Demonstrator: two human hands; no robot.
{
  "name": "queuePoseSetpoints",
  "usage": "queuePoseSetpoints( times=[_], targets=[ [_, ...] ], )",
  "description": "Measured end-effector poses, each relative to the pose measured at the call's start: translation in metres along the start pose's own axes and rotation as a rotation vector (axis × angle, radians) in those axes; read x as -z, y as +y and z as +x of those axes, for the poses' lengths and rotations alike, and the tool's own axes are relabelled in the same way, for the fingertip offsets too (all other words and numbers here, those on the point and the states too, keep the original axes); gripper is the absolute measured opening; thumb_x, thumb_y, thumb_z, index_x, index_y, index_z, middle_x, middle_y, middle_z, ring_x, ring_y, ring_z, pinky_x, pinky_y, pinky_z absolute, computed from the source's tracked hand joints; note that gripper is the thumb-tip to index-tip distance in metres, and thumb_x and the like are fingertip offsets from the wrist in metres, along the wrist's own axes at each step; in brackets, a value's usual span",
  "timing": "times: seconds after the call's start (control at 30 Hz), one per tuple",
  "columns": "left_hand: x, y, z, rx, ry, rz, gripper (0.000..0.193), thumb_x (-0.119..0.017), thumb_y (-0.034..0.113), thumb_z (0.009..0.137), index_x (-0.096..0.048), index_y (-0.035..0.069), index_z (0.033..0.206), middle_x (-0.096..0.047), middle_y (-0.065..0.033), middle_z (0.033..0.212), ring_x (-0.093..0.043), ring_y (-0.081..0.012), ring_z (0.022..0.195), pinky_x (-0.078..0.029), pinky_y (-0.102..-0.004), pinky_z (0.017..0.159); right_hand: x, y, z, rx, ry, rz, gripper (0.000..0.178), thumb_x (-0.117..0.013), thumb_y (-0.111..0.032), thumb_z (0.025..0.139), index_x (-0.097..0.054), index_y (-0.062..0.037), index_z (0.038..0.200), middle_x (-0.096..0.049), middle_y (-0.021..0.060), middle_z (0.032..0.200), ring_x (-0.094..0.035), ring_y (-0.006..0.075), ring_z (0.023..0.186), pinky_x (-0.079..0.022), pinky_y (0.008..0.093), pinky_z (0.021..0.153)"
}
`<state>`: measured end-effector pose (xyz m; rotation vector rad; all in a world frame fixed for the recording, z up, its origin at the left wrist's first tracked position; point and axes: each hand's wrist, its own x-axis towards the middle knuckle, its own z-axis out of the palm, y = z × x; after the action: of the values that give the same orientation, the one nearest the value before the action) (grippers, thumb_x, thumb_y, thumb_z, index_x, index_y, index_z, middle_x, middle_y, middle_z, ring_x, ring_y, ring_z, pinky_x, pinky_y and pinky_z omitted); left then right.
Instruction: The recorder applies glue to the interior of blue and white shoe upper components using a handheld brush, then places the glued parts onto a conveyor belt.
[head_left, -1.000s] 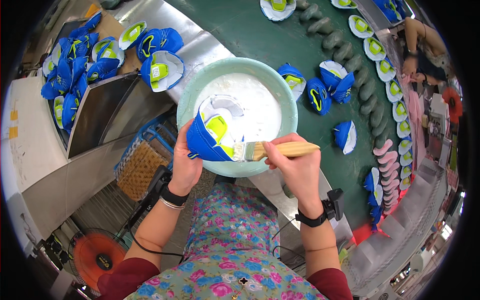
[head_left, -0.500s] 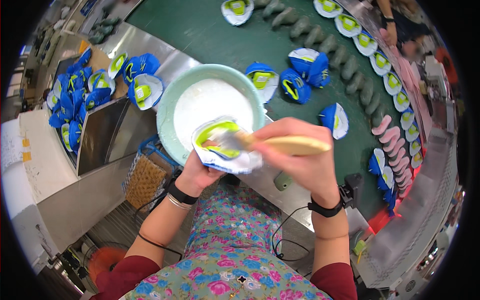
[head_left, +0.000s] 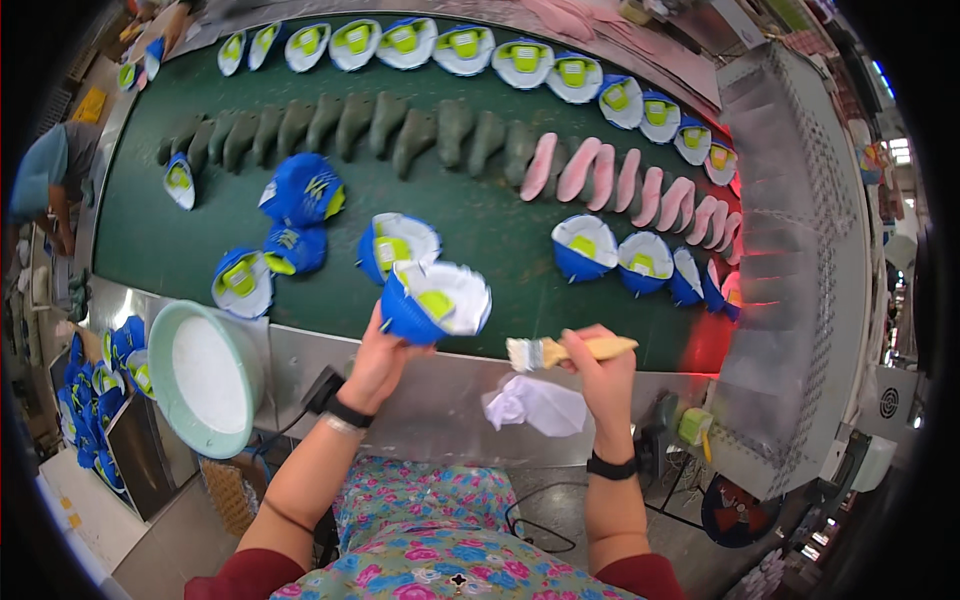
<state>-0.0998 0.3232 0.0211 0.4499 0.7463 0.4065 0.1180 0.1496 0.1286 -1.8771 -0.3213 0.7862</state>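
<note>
My left hand grips a blue shoe upper from below. Its white, lime-lined inside faces up, above the near edge of the green conveyor belt. A paintbrush with a pale wooden handle is held in my right hand, its whitish bristles pointing left and apart from the upper. Just beyond the held piece, another blue upper lies on the belt, partly covered by it. Off to the left stands a pale green basin containing white liquid.
Dark green shoe lasts and pink insoles form a row across the belt, with more uppers behind. Crumpled white material lies on the metal edge. A metal machine borders the right; another person is at far left.
The view has swung right. The brush was inside the upper beside the basin; now both hands are farther right, over the belt's near edge, with the brush away from the upper.
</note>
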Motion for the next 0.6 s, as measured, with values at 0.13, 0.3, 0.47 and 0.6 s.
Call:
queuePoseSetpoints(
  times=[0.13,0.3,0.47,0.6],
  targets=[
    [-0.063,-0.072,0.115,-0.217,0.134,0.104,0.055,-0.044,-0.012,0.089,-0.034,0.010,0.139,-0.051,-0.0114,0.131,-0.061,-0.0288,0.109,-0.060,-0.0436,0.078,0.061,0.025,0.025,0.072,0.030,-0.113,0.027,-0.056,-0.014,0.097,-0.064,0.0057,0.080,-0.066,0.0059,0.085,-0.059,0.0092,0.075,-0.047,0.0230,0.069],
    [-0.082,-0.108,0.163,-0.150,0.256,0.020,0.066,-0.037,-0.009,0.092,-0.017,0.011,0.151,-0.052,-0.0164,0.126,-0.065,-0.0309,0.099,-0.057,-0.0426,0.088,0.056,0.049,0.056,0.012,-0.106,0.076,0.026,-0.054,-0.015,0.099,-0.063,0.0048,0.086,-0.066,0.0062,0.087,-0.059,0.0100,0.074,-0.048,0.0239,0.068],
    [-0.042,-0.006,0.109,-0.251,0.392,0.447,0.055,-0.053,0.002,0.091,-0.037,0.006,0.144,-0.060,-0.0152,0.110,-0.066,-0.0224,0.087,-0.057,-0.0340,0.074,0.034,0.034,0.074,-0.014,-0.134,0.121,0.021,-0.053,-0.015,0.099,-0.064,0.0018,0.096,-0.066,0.0070,0.087,-0.058,0.0092,0.070,-0.047,0.0236,0.064],
    [0.063,0.197,0.068,-0.707,0.743,0.698,0.034,-0.060,0.009,0.089,-0.054,0.004,0.122,-0.062,-0.0064,0.092,-0.061,-0.0151,0.081,-0.053,-0.0298,0.066,-0.022,-0.006,0.085,-0.020,-0.312,0.100,0.019,-0.055,-0.015,0.098,-0.064,0.0017,0.099,-0.066,0.0064,0.085,-0.056,0.0087,0.068,-0.045,0.0233,0.060]
  ],
)
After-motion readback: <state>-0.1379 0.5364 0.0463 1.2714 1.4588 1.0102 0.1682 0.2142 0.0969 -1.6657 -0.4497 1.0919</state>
